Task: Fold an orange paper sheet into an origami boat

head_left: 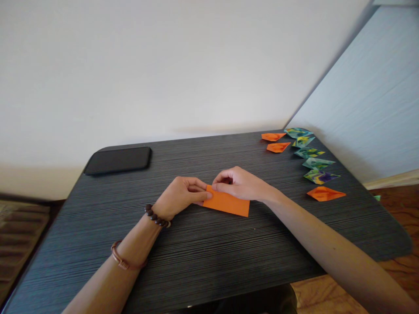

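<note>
A flat orange rectangle of paper (231, 205), which looks folded, lies near the middle of the dark table. My left hand (180, 194) pinches its left end, with the thumb on top and the fingers behind. At the paper's far left edge, my right hand (237, 183) is curled with thumb and fingertips pressed close to the left thumb. The right palm hides part of the far edge. A dark bead bracelet (157, 216) and a copper-coloured bangle (122, 259) are on my left wrist and forearm.
On the dark wood-grain table (196, 257), a black phone (118, 160) lies at the far left. Folded orange paper pieces (325, 193) and several patterned green ones (314, 152) line the right side. A white wall (183, 65) stands behind, a pale panel (369, 96) at right.
</note>
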Motion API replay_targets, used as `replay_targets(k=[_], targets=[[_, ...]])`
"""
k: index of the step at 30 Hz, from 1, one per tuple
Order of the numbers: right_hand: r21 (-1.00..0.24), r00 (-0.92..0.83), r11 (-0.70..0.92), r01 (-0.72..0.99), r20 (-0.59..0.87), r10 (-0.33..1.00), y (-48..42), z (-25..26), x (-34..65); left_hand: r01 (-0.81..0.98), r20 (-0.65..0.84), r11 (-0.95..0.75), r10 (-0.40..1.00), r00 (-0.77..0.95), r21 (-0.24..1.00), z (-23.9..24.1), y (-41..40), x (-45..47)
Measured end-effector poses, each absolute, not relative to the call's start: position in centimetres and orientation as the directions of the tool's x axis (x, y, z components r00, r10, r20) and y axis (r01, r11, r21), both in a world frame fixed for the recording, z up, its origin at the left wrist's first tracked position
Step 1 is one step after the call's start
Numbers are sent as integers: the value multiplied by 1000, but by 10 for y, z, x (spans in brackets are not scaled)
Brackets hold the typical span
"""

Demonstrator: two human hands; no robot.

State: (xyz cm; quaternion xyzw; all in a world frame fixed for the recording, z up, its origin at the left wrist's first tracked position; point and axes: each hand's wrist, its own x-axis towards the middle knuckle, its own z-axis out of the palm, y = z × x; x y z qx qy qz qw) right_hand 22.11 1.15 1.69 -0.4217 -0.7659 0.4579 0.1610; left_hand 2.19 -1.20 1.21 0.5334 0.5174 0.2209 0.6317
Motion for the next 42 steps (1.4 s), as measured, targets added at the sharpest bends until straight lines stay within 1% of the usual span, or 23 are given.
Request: replay_targets(k=[7,12,16,19,23,26,30,34,37,42], targets=[[-828,-563,247,503,-97,821,9,11,217,322,-388,280,854,348,905,12,-13,23],[-829,-557,292,477,-28,830,8,11,215,325,-361,247,859,362,913,12,-13,22],[-830,-575,311,463,-14,818,7,12,215,313,-359,246,851,384,917,12,-12,21],[-831,-592,325,451,-6,806,8,13,216,314,-380,267,837,393,911,14,-12,22],[-839,-604,320,440,-14,797,8,14,217,262,-438,357,805,399,896,14,-12,23],[-842,-610,321,433,-12,792,8,14,218,235,-434,368,811,393,900,13,-12,24],[-846,-618,311,434,-28,786,8,16,217,247,-367,286,833,415,926,11,-13,23],[-843,-623,312,437,-34,781,8,17,217,335,-233,79,862,451,939,8,-14,22],[-848,-634,304,435,-48,772,9,18,218,379,-138,-57,873,468,923,7,-14,21],[-838,-666,342,425,-33,746,9,19,218,445,-54,-174,889,454,879,8,-12,19]])
